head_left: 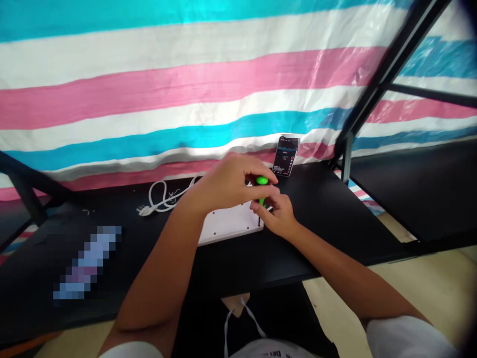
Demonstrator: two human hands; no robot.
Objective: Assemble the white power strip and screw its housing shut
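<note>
My left hand (pixel 231 181) is curled over the top of a green-handled screwdriver (pixel 262 181), which stands upright on the near right corner of a white power strip (pixel 227 224) lying back-up on the black table (pixel 320 233). My right hand (pixel 276 213) pinches the screwdriver's shaft low down, just above the strip. The strip's white cable (pixel 161 200) coils to the left behind my left arm. Part of the strip is hidden under my left hand.
A phone (pixel 285 156) leans against the striped pink, white and blue tarp (pixel 186 89) at the table's back edge. A blurred patch (pixel 87 263) lies on the left of the table. A black metal frame post (pixel 346 154) and another black surface (pixel 421 189) stand to the right.
</note>
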